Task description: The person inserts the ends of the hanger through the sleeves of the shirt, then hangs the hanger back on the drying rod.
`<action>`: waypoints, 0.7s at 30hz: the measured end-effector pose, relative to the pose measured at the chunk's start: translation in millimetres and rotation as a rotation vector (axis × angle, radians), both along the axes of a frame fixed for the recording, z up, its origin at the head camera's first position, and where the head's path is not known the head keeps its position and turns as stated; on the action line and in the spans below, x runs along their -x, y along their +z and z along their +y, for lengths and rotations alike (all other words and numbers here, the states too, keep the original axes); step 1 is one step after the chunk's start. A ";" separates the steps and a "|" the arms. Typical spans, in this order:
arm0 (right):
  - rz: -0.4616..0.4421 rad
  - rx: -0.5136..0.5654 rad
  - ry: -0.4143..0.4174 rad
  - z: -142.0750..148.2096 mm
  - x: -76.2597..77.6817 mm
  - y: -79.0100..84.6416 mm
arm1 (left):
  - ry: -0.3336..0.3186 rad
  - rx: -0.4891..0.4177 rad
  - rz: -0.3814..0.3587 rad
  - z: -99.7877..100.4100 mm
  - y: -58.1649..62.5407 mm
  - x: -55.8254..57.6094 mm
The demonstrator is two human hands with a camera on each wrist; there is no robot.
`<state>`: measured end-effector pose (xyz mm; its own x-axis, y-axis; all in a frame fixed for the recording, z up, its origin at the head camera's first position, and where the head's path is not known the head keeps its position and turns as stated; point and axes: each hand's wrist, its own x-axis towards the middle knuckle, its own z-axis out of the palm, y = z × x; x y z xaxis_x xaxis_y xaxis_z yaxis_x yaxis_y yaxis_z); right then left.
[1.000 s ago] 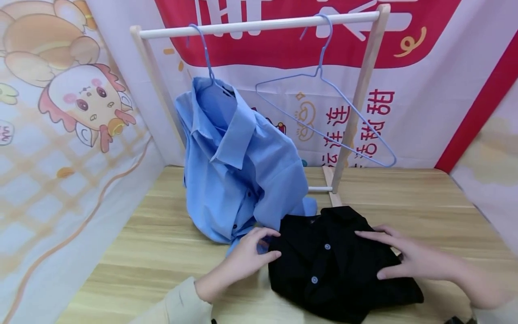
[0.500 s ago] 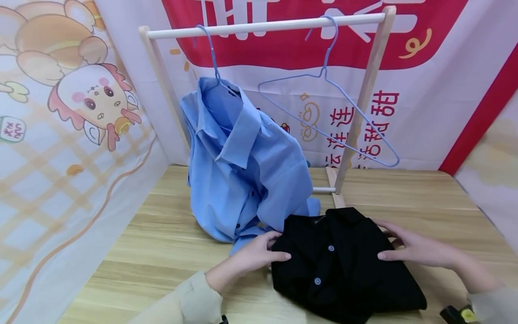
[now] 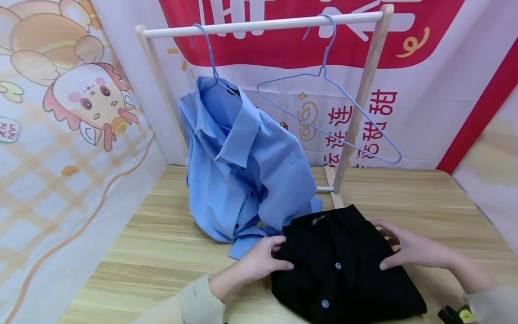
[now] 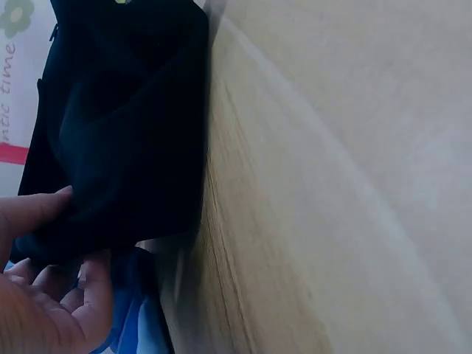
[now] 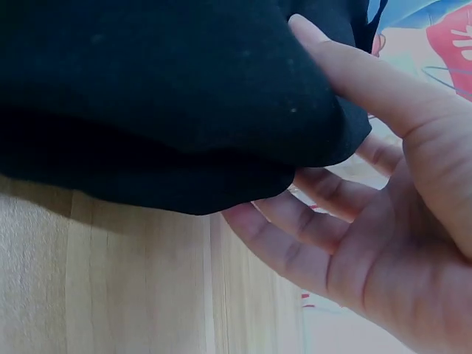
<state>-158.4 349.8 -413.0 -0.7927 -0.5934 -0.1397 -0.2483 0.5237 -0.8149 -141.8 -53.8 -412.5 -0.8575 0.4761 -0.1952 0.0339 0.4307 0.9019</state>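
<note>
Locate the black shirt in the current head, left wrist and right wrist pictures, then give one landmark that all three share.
Head: the black shirt lies below and right of centre.
Left wrist: the black shirt occupies the upper left.
Right wrist: the black shirt fills much of the upper left.
Shared landmark: the wooden tabletop.

Wrist views look dimmer than the head view.

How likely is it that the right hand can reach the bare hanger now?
Probably yes: nothing visible stands between the right hand and the bare hanger, though the hand must first release the black shirt.
</note>
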 end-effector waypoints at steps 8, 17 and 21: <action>0.067 0.011 0.032 -12.5 -5.1 2.4 | -0.096 -0.013 0.106 -15.7 3.5 -12.8; 0.097 0.049 -0.005 -43.9 -9.8 5.5 | -0.124 -0.056 0.128 -48.7 -0.5 -9.5; 0.118 0.071 -0.011 -52.7 -7.5 4.4 | -0.117 -0.049 0.169 -57.2 -2.1 -2.0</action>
<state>-150.9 297.2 -408.5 -0.8079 -0.5893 -0.0028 -0.3392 0.4689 -0.8155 -139.7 -110.9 -414.6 -0.8145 0.5795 -0.0277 0.2331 0.3706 0.8990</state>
